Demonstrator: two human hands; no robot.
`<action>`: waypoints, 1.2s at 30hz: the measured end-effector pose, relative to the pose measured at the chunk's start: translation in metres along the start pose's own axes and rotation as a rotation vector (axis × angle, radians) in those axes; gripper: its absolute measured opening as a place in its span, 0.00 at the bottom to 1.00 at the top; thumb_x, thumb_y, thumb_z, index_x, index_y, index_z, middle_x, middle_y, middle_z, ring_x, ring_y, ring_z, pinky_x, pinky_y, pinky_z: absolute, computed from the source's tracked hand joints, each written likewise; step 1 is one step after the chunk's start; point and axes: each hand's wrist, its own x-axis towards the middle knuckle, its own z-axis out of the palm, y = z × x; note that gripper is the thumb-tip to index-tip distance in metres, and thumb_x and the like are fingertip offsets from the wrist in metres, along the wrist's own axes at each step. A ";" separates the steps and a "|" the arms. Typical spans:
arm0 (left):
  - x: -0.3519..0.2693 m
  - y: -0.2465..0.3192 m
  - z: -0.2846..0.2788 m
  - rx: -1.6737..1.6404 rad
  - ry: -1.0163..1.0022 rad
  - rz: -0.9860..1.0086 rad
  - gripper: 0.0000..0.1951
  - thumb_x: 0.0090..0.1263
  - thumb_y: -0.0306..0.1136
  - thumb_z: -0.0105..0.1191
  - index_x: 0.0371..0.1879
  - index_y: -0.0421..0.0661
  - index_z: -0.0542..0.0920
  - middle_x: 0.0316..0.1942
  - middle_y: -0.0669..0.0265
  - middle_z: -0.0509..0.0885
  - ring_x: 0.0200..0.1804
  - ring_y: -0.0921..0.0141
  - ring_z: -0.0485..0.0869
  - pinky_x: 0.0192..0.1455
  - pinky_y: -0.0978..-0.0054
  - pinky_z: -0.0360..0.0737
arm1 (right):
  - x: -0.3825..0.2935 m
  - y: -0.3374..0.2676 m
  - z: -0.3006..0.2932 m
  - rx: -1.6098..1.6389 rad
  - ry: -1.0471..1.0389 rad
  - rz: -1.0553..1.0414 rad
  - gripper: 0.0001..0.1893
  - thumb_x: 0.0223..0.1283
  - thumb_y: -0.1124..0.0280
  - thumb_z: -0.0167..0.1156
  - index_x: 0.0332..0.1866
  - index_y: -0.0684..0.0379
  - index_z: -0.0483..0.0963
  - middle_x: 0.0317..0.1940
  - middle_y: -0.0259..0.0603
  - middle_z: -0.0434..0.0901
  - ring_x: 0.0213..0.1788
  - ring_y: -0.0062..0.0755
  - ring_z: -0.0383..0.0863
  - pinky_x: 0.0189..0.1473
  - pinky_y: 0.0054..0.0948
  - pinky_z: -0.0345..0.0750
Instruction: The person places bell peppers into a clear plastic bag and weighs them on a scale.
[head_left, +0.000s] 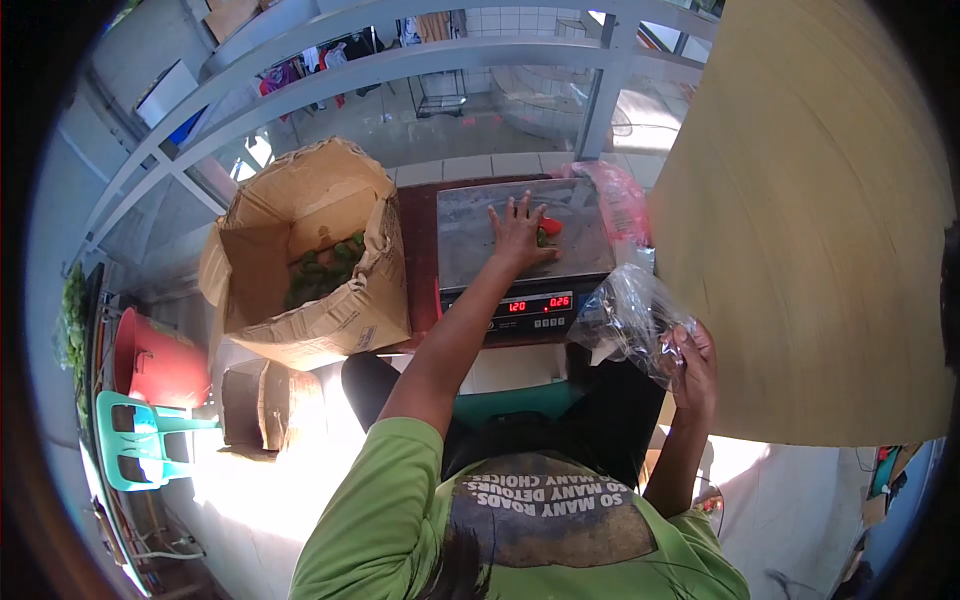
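My left hand (516, 236) rests palm down over the metal platform of a digital scale (465, 259), fingers spread. By its thumb and index finger lies a red and green vegetable (551, 226), probably a pepper, partly covered by the hand. Red digits glow on the scale's front display (536, 304). To the right of the scale, my right hand (691, 356) grips a crumpled clear plastic bag (634, 307) by one side. Whether the bag holds anything is hard to tell through its creases.
Left of the scale stands an open cardboard box (322, 334) with green vegetables (326, 274) inside. Pink plastic bags (619, 199) lie at the platform's far right corner. A large wooden panel (802, 225) rises on the right. On the floor are a smaller carton (259, 409) and a turquoise plastic chair (131, 439).
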 end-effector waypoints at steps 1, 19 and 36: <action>-0.001 0.001 -0.001 -0.019 0.002 0.005 0.48 0.32 0.62 0.62 0.58 0.55 0.65 0.65 0.59 0.52 0.66 0.54 0.51 0.61 0.38 0.41 | 0.000 0.000 0.001 -0.004 0.014 -0.008 0.05 0.57 0.70 0.54 0.35 0.59 0.72 0.24 0.33 0.75 0.16 0.11 0.62 0.17 0.13 0.58; -0.080 -0.257 -0.165 -0.110 0.406 -0.287 0.15 0.55 0.33 0.55 0.41 0.44 0.75 0.40 0.59 0.77 0.45 0.64 0.76 0.46 0.70 0.71 | 0.004 -0.004 0.000 0.016 -0.033 -0.035 0.06 0.58 0.68 0.53 0.36 0.59 0.70 0.23 0.32 0.75 0.19 0.13 0.71 0.18 0.12 0.66; -0.137 -0.349 -0.090 -0.114 -0.422 -0.902 0.19 0.53 0.40 0.56 0.42 0.44 0.75 0.40 0.56 0.78 0.43 0.60 0.77 0.42 0.67 0.73 | -0.007 -0.011 -0.001 -0.049 0.039 -0.077 0.06 0.59 0.68 0.53 0.36 0.60 0.71 0.23 0.32 0.74 0.18 0.12 0.69 0.18 0.11 0.64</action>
